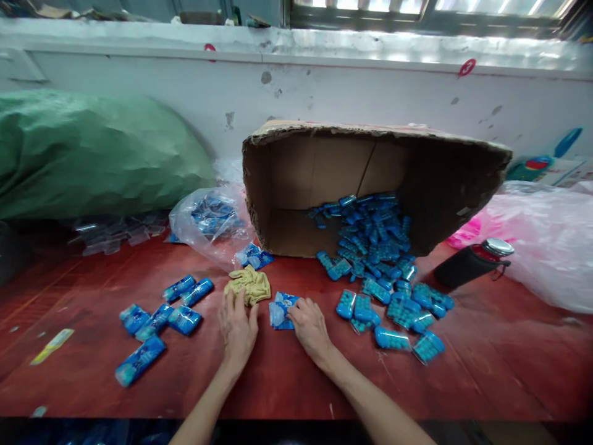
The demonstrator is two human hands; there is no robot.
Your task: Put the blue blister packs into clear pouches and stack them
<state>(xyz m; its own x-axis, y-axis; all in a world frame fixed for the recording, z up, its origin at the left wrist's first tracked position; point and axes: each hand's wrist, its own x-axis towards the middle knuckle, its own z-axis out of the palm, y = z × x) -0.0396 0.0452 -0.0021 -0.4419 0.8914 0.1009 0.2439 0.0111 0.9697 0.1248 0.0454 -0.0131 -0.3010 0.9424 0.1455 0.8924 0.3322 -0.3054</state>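
My left hand (238,327) rests on the red table with its fingers apart. Its fingertips reach the lower edge of a crumpled yellow cloth (249,285), perhaps a glove. To the right, my right hand (311,326) has its fingers bent onto the right side of a blue printed card (280,312) lying flat. Whether this is one card or a small stack, I cannot tell. More blue printed cards (254,256) lie behind the cloth. Left of my hands are several blue printed packs (140,360). On the right lie several small clear containers of blue beads (391,339).
A cardboard box (290,232) on its side opens toward me, with bead containers spilling out. A clear bag (185,216) of blue cards stands left of it, near a large green sack (102,154). A dark bottle (467,266) leans at right beside pink-white plastic bags (546,241).
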